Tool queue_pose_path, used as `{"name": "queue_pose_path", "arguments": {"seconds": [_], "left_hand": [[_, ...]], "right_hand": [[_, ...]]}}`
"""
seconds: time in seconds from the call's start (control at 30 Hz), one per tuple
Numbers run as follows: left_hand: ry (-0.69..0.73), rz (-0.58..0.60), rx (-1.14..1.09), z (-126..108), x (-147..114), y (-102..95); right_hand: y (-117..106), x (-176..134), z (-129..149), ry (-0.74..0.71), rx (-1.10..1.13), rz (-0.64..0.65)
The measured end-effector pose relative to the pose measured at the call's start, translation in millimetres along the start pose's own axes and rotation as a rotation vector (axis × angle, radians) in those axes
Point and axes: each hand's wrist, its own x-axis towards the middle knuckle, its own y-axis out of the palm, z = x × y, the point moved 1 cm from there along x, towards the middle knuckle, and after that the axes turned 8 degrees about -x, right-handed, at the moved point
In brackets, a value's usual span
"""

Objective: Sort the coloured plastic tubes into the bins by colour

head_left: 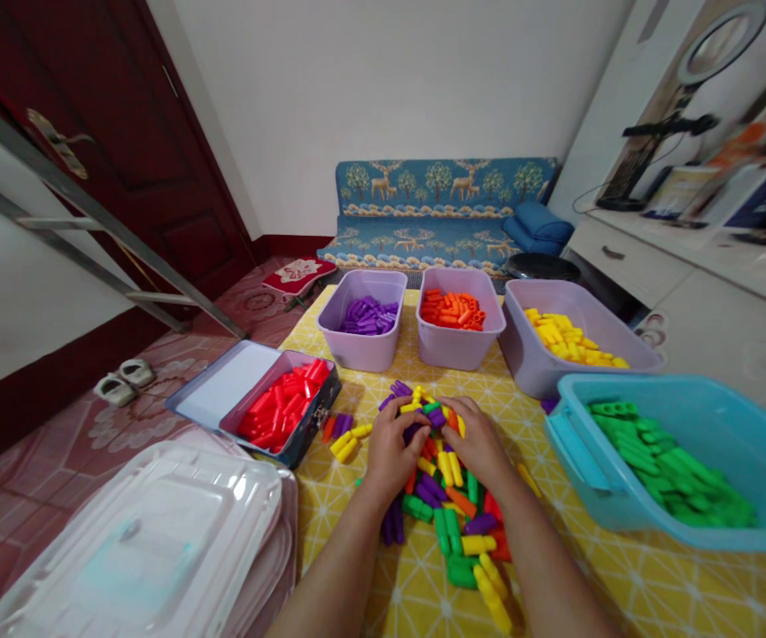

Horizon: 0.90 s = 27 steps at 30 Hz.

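Observation:
A mixed heap of small plastic tube pieces (430, 489) in purple, yellow, green, orange and red lies on the yellow patterned tablecloth (415, 589). At its far side, my left hand (394, 450) has its fingers curled in around purple tube pieces (415, 431). Close beside it, my right hand (476, 443) is bent inward, fingertips at another purple tube piece (437, 417). Some fingertips are hidden among the pieces. A few yellow tube pieces (351, 443) lie left of my left hand.
Sorted pieces fill lilac bins of purple (359, 354), orange (454, 350) and yellow (535, 368) across the back. A turquoise bin (582, 478) holding green stands right. Left are an open tin (316, 434) of red pieces and stacked lids (176, 540). A ladder (90, 213) leans farther left.

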Motion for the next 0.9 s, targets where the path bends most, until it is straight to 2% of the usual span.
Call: {"name": "queue_pose_path", "arguments": {"seconds": [0.1, 0.3, 0.4, 0.53, 0.6, 0.67, 0.77, 0.83, 0.9], "left_hand": [[0.003, -0.009, -0.025, -2, 0, -0.8], [0.009, -0.002, -0.062, -1, 1, -1.2], [0.011, -0.014, -0.093, 0, 1, -1.2], [0.033, -0.038, -0.105, 0, 1, -1.2], [0.029, -0.034, -0.106, 1, 1, -1.2], [0.022, -0.029, -0.11, 1, 1, -1.2], [0.013, -0.019, -0.105, 1, 0, -1.2], [0.023, 0.001, -0.079, 1, -1, -1.1], [0.056, 0.028, -0.048, 1, -1, -1.0]], "right_hand": [[-6, 0, 10, -0.012, 0.15, -0.038], [-10, -1, 30, -0.032, 0.338, 0.075], [-6, -4, 27, -0.007, 0.432, 0.128], [-7, -8, 17, 0.078, 0.643, 0.272], [-10, -8, 14, 0.134, 0.706, 0.275], [-13, -6, 13, 0.202, 0.739, 0.176], [-12, 0, 16, 0.296, 0.817, -0.119], [-6, 1, 22, 0.337, 0.943, -0.293], [2, 1, 30, 0.375, 1.107, -0.365]]}}
